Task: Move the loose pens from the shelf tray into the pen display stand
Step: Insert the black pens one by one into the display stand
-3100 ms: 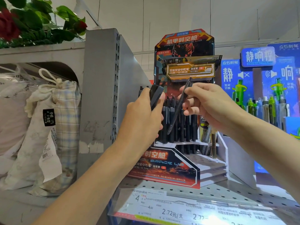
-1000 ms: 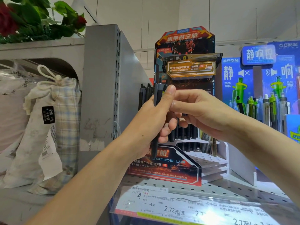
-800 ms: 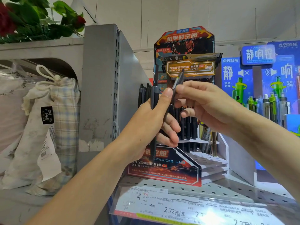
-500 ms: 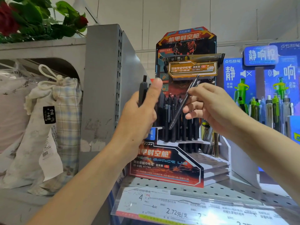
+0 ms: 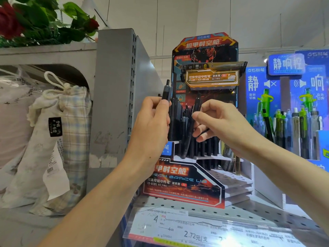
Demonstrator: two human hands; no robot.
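Observation:
A red and black pen display stand sits on the perforated metal shelf, with several black pens upright in its top tier. My left hand is closed around a bunch of black pens, held up at the stand's left side. My right hand pinches one black pen between thumb and fingers. That pen is nearly upright, its lower tip down at the top tier among the standing pens. The shelf tray is not in view.
A grey shelf upright stands just left of my left hand. Bagged goods, one a checked drawstring bag, fill the shelf at the left. A blue display with green and grey pens is at the right. Price labels line the shelf's front edge.
My right hand drew one pen from the bunch in my left hand, then swung it from a slant to nearly upright and lowered its tip to the stand's top tier.

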